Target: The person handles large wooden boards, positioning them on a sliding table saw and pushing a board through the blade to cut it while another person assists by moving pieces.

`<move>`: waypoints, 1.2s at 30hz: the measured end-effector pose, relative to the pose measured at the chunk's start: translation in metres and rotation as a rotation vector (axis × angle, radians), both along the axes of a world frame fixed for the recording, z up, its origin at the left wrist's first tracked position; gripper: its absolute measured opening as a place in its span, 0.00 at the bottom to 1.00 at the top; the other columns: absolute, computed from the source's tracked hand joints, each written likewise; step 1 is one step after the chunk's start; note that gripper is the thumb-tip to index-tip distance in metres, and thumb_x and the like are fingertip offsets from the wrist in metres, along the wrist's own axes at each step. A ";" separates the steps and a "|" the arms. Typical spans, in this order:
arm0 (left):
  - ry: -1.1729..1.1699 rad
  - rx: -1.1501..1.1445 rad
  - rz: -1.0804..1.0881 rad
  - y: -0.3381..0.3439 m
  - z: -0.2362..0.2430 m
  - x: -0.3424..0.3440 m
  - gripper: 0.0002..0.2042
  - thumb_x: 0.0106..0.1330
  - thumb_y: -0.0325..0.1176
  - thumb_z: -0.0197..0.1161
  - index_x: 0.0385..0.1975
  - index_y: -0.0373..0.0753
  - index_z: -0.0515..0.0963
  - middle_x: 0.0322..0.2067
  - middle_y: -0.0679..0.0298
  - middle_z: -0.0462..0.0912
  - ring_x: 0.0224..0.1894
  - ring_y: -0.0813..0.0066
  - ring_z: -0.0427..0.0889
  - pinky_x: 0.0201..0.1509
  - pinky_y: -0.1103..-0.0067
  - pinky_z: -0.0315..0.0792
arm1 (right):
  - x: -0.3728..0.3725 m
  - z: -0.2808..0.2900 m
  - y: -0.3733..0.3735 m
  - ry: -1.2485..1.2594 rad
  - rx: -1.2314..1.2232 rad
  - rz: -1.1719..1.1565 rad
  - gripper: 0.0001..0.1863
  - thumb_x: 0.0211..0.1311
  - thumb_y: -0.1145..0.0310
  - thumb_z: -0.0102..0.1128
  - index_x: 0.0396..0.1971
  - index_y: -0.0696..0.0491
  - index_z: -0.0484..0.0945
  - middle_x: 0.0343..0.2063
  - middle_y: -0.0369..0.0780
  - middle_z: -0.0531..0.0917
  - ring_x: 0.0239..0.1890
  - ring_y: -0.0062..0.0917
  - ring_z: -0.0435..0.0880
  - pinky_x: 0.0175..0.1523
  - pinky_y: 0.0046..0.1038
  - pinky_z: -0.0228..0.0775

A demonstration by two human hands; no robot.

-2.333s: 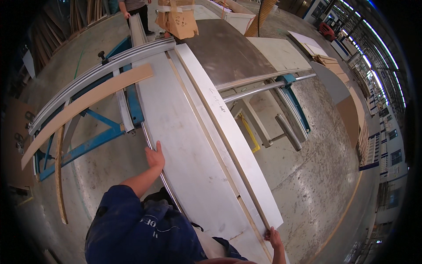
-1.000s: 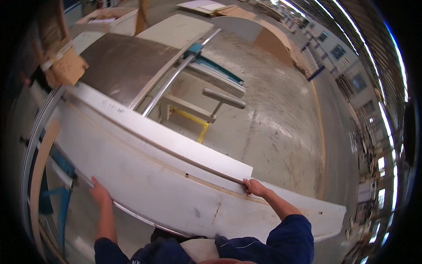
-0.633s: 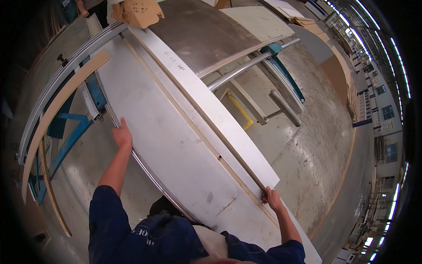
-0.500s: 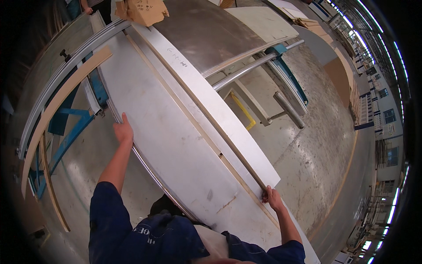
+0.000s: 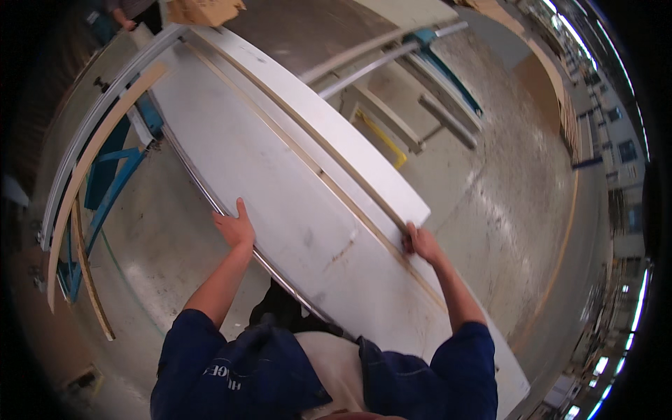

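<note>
A long, narrow white board point(image 5: 336, 122) lies along the right side of a pale, slightly stained machine table point(image 5: 245, 157). Its brown edge runs beside a groove strip point(image 5: 290, 143) in the table. My right hand point(image 5: 422, 243) is closed around the board's near end, with the fingertips partly hidden at the edge. My left hand point(image 5: 236, 227) rests at the table's left edge, by the shiny metal rim point(image 5: 269, 266). One finger stretches out over the surface and the thumb points toward the rim; nothing is held in it.
Torn brown cardboard point(image 5: 204, 10) lies at the board's far end. On the left are a curved-looking rail point(image 5: 84, 140), a wood strip point(image 5: 91, 280) and teal supports point(image 5: 112, 196). A grey roller frame point(image 5: 448, 119) stands at right. Another person's hand point(image 5: 129, 25) shows at far left.
My left hand has slid along the table edge toward me. The view has shifted, so the board and table sit higher in the picture. My right hand still grips the board's near end.
</note>
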State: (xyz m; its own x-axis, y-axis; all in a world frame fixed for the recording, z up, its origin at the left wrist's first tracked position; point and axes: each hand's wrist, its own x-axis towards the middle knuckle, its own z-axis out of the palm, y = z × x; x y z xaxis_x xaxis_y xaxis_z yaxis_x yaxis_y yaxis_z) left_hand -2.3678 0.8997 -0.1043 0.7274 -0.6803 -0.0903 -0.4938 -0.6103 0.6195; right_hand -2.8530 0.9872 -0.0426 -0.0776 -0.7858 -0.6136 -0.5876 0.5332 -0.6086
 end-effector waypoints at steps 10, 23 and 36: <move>-0.078 -0.017 0.015 0.008 0.001 -0.016 0.51 0.64 0.67 0.56 0.65 0.18 0.53 0.59 0.32 0.66 0.61 0.39 0.70 0.63 0.57 0.69 | 0.002 0.011 -0.003 -0.249 0.109 -0.135 0.32 0.78 0.48 0.39 0.27 0.63 0.75 0.22 0.42 0.79 0.21 0.29 0.82 0.33 0.32 0.78; -0.114 0.035 0.070 0.011 0.009 -0.024 0.49 0.64 0.64 0.58 0.67 0.21 0.54 0.63 0.35 0.65 0.64 0.42 0.69 0.66 0.60 0.67 | 0.009 0.005 0.003 -0.185 0.036 -0.158 0.33 0.77 0.45 0.42 0.27 0.62 0.74 0.22 0.41 0.77 0.22 0.27 0.80 0.31 0.31 0.76; -0.034 0.049 0.073 0.012 0.023 -0.026 0.50 0.64 0.63 0.59 0.70 0.24 0.50 0.67 0.39 0.60 0.67 0.44 0.67 0.66 0.59 0.67 | 0.006 0.007 -0.004 -0.213 0.053 -0.163 0.33 0.77 0.45 0.41 0.28 0.63 0.74 0.23 0.42 0.78 0.23 0.27 0.79 0.32 0.31 0.76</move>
